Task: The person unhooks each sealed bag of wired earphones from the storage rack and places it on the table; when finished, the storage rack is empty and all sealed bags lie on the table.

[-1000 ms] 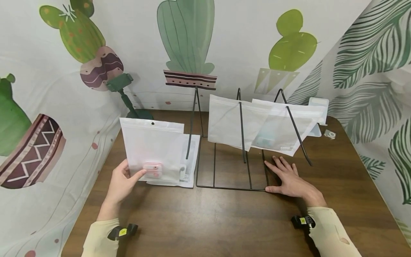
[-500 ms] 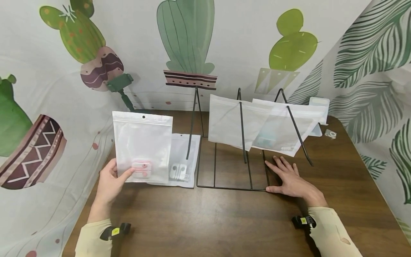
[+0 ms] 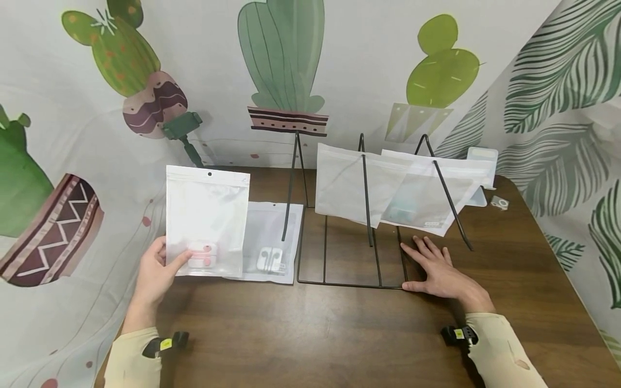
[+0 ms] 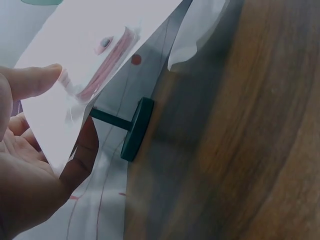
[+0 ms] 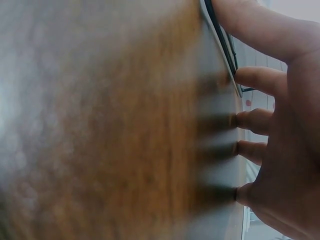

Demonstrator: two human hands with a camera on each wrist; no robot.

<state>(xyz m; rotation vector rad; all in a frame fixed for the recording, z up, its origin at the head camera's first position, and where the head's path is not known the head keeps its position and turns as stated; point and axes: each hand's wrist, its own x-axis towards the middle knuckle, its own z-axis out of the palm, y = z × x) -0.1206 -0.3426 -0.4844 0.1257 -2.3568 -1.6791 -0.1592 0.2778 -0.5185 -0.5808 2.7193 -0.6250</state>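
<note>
My left hand (image 3: 154, 277) pinches the lower left edge of a white zip bag (image 3: 208, 207), thumb in front and fingers behind. The bag stands upright above the table; through its clear front show earphones with a pink cord (image 3: 202, 255). Behind and right of it a second zip bag (image 3: 267, 229) with white earphones (image 3: 269, 260) lies beside a black wire rack (image 3: 349, 284). My right hand (image 3: 439, 277) rests on the table with fingers spread, its thumb touching the rack's front right corner. Two more zip bags, one whitish (image 3: 339, 180) and one with something pale blue (image 3: 412, 194), hang on the rack's prongs.
A green stand (image 3: 181, 125) rises at the back left, its round base (image 4: 138, 129) seen in the left wrist view. At the back right are a pale blue and white stand (image 3: 482, 159) and a small silvery item with a ring (image 3: 499, 202). A patterned cloth hangs behind the table.
My left hand has carried the bag of pink-corded earphones leftward, away from the rack, uncovering more of the bag with white earphones. My right hand has stayed where it was.
</note>
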